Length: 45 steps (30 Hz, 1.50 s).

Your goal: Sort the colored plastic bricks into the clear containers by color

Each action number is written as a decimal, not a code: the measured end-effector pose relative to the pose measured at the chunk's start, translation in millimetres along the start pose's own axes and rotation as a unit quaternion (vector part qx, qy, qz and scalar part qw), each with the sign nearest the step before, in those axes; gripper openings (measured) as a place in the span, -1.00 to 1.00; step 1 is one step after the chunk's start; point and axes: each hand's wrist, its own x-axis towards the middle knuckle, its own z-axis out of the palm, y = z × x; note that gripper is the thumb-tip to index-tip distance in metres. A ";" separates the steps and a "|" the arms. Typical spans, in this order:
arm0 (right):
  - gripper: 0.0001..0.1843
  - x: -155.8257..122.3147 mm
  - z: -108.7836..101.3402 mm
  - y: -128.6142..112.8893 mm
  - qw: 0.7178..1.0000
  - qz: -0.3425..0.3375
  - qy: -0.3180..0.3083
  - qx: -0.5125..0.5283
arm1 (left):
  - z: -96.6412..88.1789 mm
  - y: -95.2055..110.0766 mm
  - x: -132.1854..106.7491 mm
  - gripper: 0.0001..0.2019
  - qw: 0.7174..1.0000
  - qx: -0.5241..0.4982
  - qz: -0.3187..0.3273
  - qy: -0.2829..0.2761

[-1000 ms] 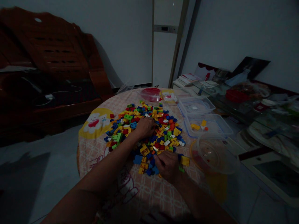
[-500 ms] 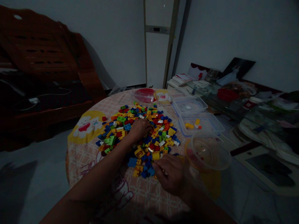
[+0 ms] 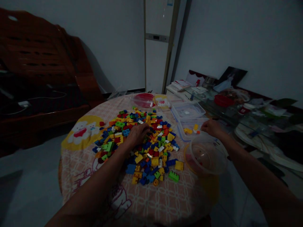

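A heap of small red, yellow, blue and green toy bricks (image 3: 156, 138) covers the middle of a round table with a patterned cloth (image 3: 151, 201). My left hand (image 3: 137, 134) lies palm down on the heap, fingers loosely bent, holding nothing I can see. My right hand (image 3: 211, 127) hovers with curled fingers over the near clear rectangular box (image 3: 183, 134), which holds a few yellow and red bricks. What the fingers hold is hidden. A round clear tub (image 3: 205, 156) stands just below that hand.
A second clear box (image 3: 187, 110) and a red-lidded bowl (image 3: 143, 99) stand at the back of the table. A dark wooden bench (image 3: 35, 63) is on the left. A cluttered glass side table (image 3: 248, 119) runs along the right. A tall white appliance (image 3: 156, 47) stands behind.
My right hand left the near edge of the heap and moved up and right to the near clear box. The left hand stayed on the heap. The view shifted slightly.
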 end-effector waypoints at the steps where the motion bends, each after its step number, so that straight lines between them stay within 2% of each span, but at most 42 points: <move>1: -0.87 5.3 4.9 0.6 1.000 0.000 -0.020 -0.007 | -0.3 -0.7 0.2 -0.80 1.000 -0.009 -0.003 0.001; 7: -0.68 17.3 21.5 4.4 0.997 -0.016 -0.073 0.034 | -1.5 -8.3 -0.5 -0.75 0.996 -0.082 -0.030 0.001; 12: -0.60 18.6 27.7 7.8 0.996 -0.071 -0.033 0.050 | -3.1 -9.4 -1.5 -0.74 0.996 -0.083 -0.035 0.000; 14: -0.60 17.1 24.0 5.1 0.995 -0.075 -0.035 0.054 | -3.4 -8.9 -1.6 -0.74 0.997 -0.069 -0.030 -0.001; 18: -0.69 6.3 -2.3 -5.1 0.997 -0.004 -0.038 0.074 | -2.4 -10.4 -2.0 -0.71 0.999 -0.047 -0.014 -0.005; 20: -0.79 -11.1 -22.3 -14.5 0.994 -0.002 0.010 0.104 | -1.7 -11.3 -2.4 -0.70 0.999 -0.041 -0.004 -0.008; 22: -0.91 -41.5 -40.0 -31.0 0.981 -0.036 0.089 0.166 | -1.7 -10.7 -2.8 -0.70 0.999 -0.039 0.006 -0.011; 25: -0.85 -104.2 -47.0 -73.8 0.939 -0.159 0.207 0.224 | -2.8 -7.2 -3.1 -0.71 0.999 -0.032 0.022 -0.018; 27: -0.85 -142.1 -33.6 -111.7 0.913 -0.239 0.229 0.240 | -3.5 -4.7 -3.1 -0.71 0.999 -0.023 0.033 -0.024; 29: -0.82 -163.7 -9.9 -150.3 0.898 -0.276 0.212 0.269 | -3.7 -3.7 -3.1 -0.70 0.998 -0.015 0.043 -0.031; 31: -0.79 -165.0 15.6 -182.9 0.913 -0.267 0.167 0.260 | -3.6 -4.0 -3.6 -0.69 0.998 -0.016 0.052 -0.042; 34: -0.77 -139.5 43.1 -212.7 0.937 -0.200 0.155 0.240 | -3.3 -4.0 -5.2 -0.71 0.997 -0.020 0.054 -0.053; 37: -0.81 -108.2 57.1 -221.6 0.950 -0.192 0.139 0.204 | -3.1 -1.1 -7.3 -0.73 0.997 -0.001 0.046 -0.069; 40: -0.87 -90.5 68.5 -220.8 0.959 -0.190 0.128 0.164 | -4.8 1.4 -8.4 -0.71 0.995 0.000 0.063 -0.077; 43: -0.83 -86.4 81.6 -218.7 0.961 -0.187 0.124 0.163 | -14.0 -3.8 -7.9 -0.70 0.998 0.009 0.053 -0.021; 45: -0.78 -87.0 89.1 -217.4 0.956 -0.183 0.134 0.186 | -25.9 -13.4 -7.7 -0.70 0.997 0.047 -0.003 0.053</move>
